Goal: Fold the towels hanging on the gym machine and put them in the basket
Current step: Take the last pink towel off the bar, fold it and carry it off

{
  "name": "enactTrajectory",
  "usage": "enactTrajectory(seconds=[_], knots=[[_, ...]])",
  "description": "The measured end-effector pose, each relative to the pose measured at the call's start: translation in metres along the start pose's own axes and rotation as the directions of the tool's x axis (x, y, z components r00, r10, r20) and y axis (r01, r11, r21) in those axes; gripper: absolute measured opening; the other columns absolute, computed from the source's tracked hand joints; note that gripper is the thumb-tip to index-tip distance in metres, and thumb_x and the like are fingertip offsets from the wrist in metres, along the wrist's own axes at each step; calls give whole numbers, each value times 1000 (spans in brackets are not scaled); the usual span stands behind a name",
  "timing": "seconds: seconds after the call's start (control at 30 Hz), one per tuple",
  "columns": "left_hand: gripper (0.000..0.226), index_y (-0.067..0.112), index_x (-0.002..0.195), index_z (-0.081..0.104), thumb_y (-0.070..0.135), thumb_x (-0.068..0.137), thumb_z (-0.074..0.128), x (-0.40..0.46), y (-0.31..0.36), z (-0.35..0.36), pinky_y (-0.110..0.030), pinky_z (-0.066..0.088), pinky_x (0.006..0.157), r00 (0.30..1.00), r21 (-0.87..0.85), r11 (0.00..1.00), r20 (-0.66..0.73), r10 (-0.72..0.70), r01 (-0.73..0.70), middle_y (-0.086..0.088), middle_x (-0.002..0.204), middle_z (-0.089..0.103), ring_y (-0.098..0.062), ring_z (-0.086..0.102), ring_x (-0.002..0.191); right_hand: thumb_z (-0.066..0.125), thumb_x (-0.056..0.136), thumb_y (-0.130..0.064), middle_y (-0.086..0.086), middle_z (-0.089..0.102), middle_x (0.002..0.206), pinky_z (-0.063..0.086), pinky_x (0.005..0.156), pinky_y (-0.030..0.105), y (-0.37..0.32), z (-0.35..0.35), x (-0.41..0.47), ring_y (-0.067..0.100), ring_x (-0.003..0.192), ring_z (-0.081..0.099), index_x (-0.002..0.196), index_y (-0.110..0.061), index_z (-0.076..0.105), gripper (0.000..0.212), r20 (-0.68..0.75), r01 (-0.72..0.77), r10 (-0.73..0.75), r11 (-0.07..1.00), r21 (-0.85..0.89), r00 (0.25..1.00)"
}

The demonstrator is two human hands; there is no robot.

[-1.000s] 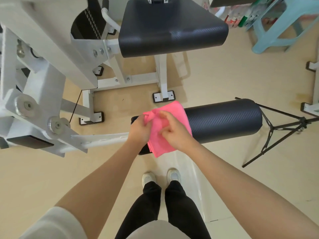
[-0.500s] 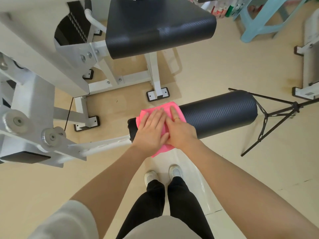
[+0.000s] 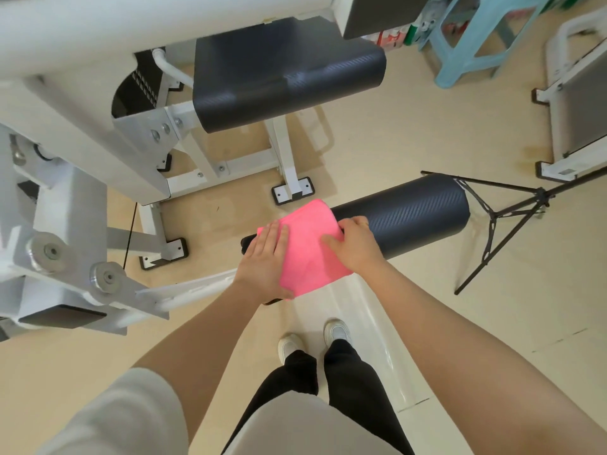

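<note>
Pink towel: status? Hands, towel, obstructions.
Left hand flat on pink towel, right hand holding its right edge. Towel folded, draped over black roller pad. Basket not in view. Nothing obstructing.

Open beige floor (image 3: pixel 410 133) at 1–3 o'clock of the black cylindrical foam roller pad (image 3: pixel 410 211). Black metal tripod legs (image 3: pixel 492 221) block at 3 o'clock, just beside the pad's end. White steel machine frame (image 3: pixel 82 178) fills 9–11 o'clock. Black padded seat (image 3: pixel 285 77) overhangs at 12. Turquoise plastic stool (image 3: pixel 473 44) at 1, well apart.
</note>
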State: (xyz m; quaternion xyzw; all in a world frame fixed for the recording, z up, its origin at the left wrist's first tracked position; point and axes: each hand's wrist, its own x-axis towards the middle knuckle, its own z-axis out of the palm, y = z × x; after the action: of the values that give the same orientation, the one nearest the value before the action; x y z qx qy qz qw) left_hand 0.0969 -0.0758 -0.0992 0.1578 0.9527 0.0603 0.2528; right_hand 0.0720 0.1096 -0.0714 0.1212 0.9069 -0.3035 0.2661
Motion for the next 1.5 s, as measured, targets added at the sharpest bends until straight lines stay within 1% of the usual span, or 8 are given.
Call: enactTrajectory(seconds=[0.3,0.47,0.57,0.73,0.93,1.1,1.27,1.5], knots=[[117,11,147,-15,36,72,71,-18,-7,-5,-34,-1,117,999,-11,999,36,-38,38,-11,157,-14,-27,-11,145,59,86,-26,1,53,86,39,64,30,-21,9,-11,19,80,52,80,-17,44,19,172,-140,59,849,510,983],[90,20,150,1,48,77,47,-10,6,-30,-31,-3,116,966,-316,945,259,5,79,-5,158,-11,-22,-12,145,48,87,-6,1,50,106,47,71,34,-10,-7,-26,18,85,55,121,-22,37,39,177,-96,-8,814,572,984],[59,25,147,24,42,94,45,-2,23,-36,-36,8,119,987,-582,804,157,-32,119,-3,157,11,-23,6,145,50,80,-5,4,56,116,51,86,43,6,-26,-38,28,100,58,127,-24,42,52,222,-128,-21,764,632,975],[98,24,149,1,48,80,66,9,73,-49,-40,39,106,985,-887,427,167,-54,174,2,137,42,-19,46,123,50,58,-7,12,62,103,47,84,39,46,-73,-68,29,94,58,110,-14,58,53,185,-139,-37,527,839,982],[37,6,111,61,36,92,51,19,182,-67,-32,53,80,952,-961,27,275,133,274,-6,97,71,-18,66,88,45,54,-3,4,65,77,46,65,28,121,-136,-114,19,70,59,91,-17,59,42,69,-80,48,296,952,996],[19,12,108,62,19,92,53,25,296,-59,-23,57,65,920,-963,29,263,291,266,1,88,75,-9,70,78,46,53,-8,3,64,67,46,59,24,213,-175,-157,19,62,59,92,-13,59,41,24,-71,264,168,983,964],[24,16,115,56,11,92,51,21,425,-30,-24,57,69,914,-973,77,232,334,219,3,93,71,-7,69,76,48,88,-15,1,71,71,50,68,27,329,-214,-203,18,70,64,103,-12,60,20,-11,-18,330,84,996,944],[18,25,113,52,19,97,44,17,618,3,-27,53,75,877,-976,92,217,429,197,3,101,66,-10,64,87,46,91,-13,5,67,85,47,66,29,480,-290,-266,21,76,61,113,-12,57,24,-110,51,486,133,990,867]])
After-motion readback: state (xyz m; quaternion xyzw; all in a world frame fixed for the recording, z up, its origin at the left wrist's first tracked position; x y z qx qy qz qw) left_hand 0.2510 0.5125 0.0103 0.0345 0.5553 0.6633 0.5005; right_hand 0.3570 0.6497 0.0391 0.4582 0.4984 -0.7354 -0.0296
